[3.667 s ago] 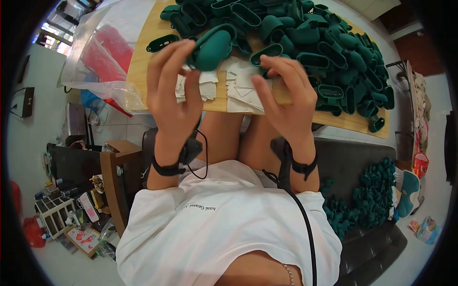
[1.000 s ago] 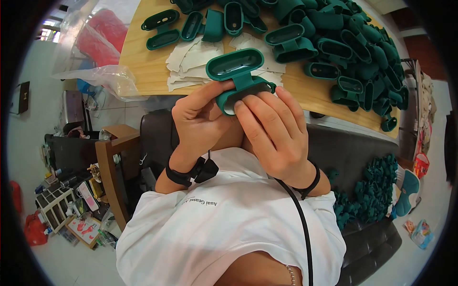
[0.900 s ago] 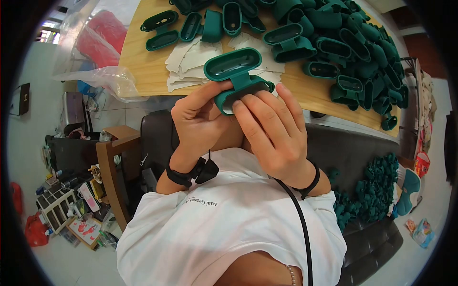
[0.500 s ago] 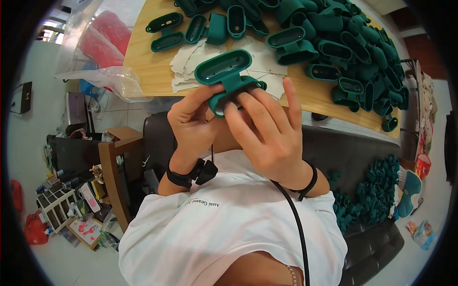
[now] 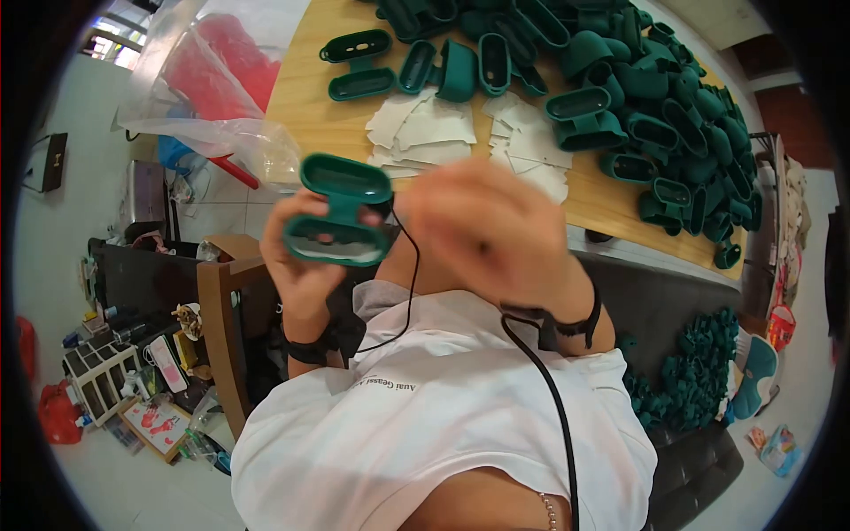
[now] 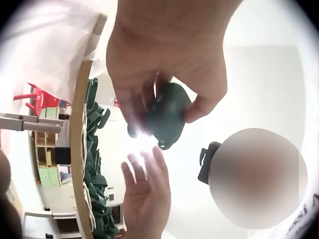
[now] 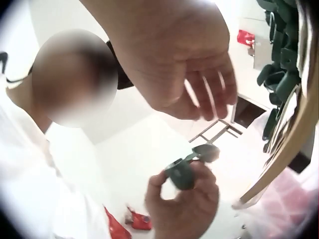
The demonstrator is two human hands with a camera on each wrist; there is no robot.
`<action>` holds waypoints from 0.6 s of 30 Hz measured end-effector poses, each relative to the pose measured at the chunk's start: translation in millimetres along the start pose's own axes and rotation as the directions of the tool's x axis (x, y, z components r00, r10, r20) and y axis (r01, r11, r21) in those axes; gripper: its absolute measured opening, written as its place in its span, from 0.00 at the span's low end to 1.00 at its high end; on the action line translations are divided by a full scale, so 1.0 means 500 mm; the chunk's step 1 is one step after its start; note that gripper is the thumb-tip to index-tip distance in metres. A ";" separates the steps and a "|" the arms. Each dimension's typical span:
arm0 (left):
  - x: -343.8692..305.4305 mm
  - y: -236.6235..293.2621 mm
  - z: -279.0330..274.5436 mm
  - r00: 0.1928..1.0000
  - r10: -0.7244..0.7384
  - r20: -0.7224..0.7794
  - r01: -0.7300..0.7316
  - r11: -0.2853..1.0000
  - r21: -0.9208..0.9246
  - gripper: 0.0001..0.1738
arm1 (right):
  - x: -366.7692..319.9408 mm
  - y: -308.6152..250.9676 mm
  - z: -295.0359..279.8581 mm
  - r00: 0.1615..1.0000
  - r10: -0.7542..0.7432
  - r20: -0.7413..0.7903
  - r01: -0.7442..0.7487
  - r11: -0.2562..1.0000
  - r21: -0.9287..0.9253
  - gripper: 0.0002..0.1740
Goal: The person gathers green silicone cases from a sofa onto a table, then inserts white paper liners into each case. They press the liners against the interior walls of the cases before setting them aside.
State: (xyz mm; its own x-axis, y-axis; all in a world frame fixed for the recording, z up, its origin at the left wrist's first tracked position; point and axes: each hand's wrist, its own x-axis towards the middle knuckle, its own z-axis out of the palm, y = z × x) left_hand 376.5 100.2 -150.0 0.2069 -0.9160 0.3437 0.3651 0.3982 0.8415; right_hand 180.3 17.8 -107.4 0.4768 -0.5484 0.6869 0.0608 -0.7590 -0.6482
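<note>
My left hand (image 5: 303, 281) holds a dark green earbud case cover (image 5: 347, 183) by its sides, lids folded apart, its two oval openings facing the head camera. Something white lines the lower shell. In the left wrist view the cover (image 6: 172, 117) sits between thumb and fingers. Beside it, my right hand (image 5: 496, 234) is blurred in the head view. The right wrist view shows that hand (image 7: 189, 74) with its fingers extended and nothing in them; the left wrist view agrees. White paper pieces (image 5: 425, 133) lie in two stacks on the table beyond the hands.
Many more green case covers (image 5: 611, 71) are heaped over the wooden table (image 5: 305, 115). A clear plastic bag with something red (image 5: 221, 66) stands at its left. Another heap of green covers (image 5: 691, 372) lies on the dark sofa at right.
Earlier the right fingers were inside the cover's lower shell; now they are out and the right hand is away from it. The left hand has moved left with the cover.
</note>
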 end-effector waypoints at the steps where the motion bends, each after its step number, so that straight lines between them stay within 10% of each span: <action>1: 0.002 0.004 -0.026 0.998 -0.044 -0.046 0.036 0.988 -0.152 0.31 | 0.029 -0.002 -0.003 0.988 0.149 0.042 -0.142 0.980 -0.138 0.14; 4: 0.025 0.013 -0.051 0.998 -0.048 -0.036 0.032 0.933 -0.357 0.34 | 0.076 0.067 0.019 0.965 0.083 0.247 0.060 0.852 -0.521 0.12; 9: 0.038 0.014 -0.022 0.948 -0.198 -0.247 0.109 0.937 -0.332 0.33 | 0.118 0.091 0.043 0.857 0.256 0.447 0.116 0.749 -0.652 0.11; 18: 0.054 -0.006 -0.055 0.907 -0.399 0.136 0.390 0.672 -0.629 0.24 | 0.115 0.098 0.037 0.910 0.143 0.389 0.129 0.794 -0.594 0.08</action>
State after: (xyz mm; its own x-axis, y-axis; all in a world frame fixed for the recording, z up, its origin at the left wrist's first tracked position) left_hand 406.1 75.8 -154.5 -0.0817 -0.9961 0.0332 0.8971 -0.0590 0.4378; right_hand 226.9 -44.3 -105.5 0.7837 -0.4710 0.4049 -0.4106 -0.8820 -0.2312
